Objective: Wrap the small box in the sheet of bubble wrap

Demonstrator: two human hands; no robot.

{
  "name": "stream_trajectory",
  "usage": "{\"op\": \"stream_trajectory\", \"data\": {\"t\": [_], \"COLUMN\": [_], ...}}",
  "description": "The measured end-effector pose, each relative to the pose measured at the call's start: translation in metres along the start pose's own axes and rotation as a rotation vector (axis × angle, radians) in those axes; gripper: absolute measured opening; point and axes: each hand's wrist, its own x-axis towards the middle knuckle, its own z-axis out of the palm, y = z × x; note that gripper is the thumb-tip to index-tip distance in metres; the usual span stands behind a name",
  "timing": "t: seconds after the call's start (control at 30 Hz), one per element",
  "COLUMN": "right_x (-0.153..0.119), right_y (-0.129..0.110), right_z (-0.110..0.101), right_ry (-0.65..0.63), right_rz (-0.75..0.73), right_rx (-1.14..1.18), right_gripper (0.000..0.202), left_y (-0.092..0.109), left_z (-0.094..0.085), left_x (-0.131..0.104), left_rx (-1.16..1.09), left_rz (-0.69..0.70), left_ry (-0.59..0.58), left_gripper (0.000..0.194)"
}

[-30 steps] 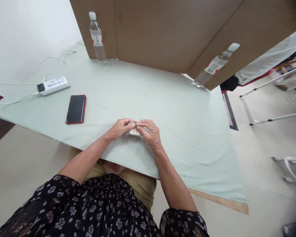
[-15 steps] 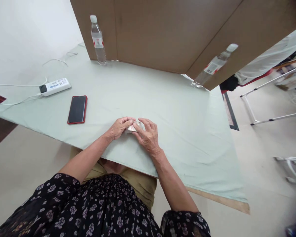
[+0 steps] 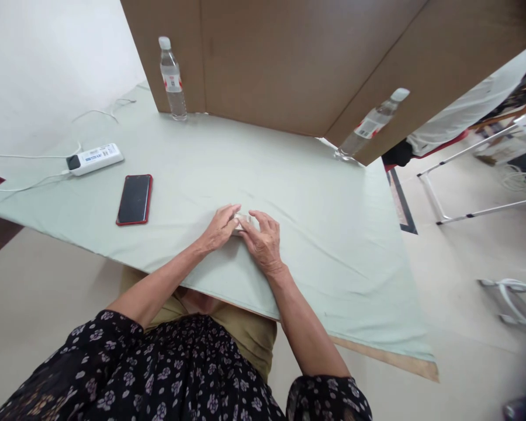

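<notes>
A small whitish pack [image 3: 242, 219] lies between my two hands, low over the cloth near the table's front edge. Fingers cover much of it, so its exact kind is hidden. My left hand [image 3: 220, 227] grips its left end, thumb and fingers bent around that side. From the right, my right hand [image 3: 262, 235] holds the other end, with the thumb along the near face and the fingers curved over the far side. Both hands rest close to the pale green tablecloth [image 3: 324, 234].
Left of my hands lies a phone [image 3: 134, 199] in a red case. Behind it is a white power strip [image 3: 95, 159] with cables. Two water bottles [image 3: 173, 82] [image 3: 370, 126] stand before a brown cardboard screen [image 3: 267, 64]. A metal frame [image 3: 438, 199] is on the floor at right.
My left fingers have shifted and straightened a little on the pack, and its marked face shows less. The right hand stays nearly in place. The whole view has moved slightly.
</notes>
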Motion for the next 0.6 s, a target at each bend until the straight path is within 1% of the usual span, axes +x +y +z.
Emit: {"op": "stream_trajectory", "data": {"t": [0.07,0.17,0.3,0.47,0.6], "right_x": [0.001,0.003,0.004,0.002,0.004], "right_y": [-0.002,-0.007,-0.013,-0.015,-0.017], "right_z": [0.003,0.005,0.006,0.007,0.011], "right_ry": [-0.030,-0.050,-0.068,-0.026,-0.004], "right_rz": [0.001,0.026,0.061,0.043,0.047], "right_rx": [0.012,0.026,0.043,0.022,0.042], "right_gripper": [0.028,0.028,0.026,0.023,0.020], "left_y": [-0.006,-0.014,-0.014,-0.012,-0.012], "left_z": [-0.001,-0.002,0.001,0.005,0.006], "left_x": [-0.001,-0.006,-0.011,-0.012,-0.012], "left_rx": [0.098,0.155,0.194,0.188,0.190], "left_rz": [0.038,0.092,0.184,0.261,0.275], "left_ry": [0.066,0.122,0.177,0.203,0.189], "left_gripper": [0.048,0.047,0.039,0.028,0.023]}}
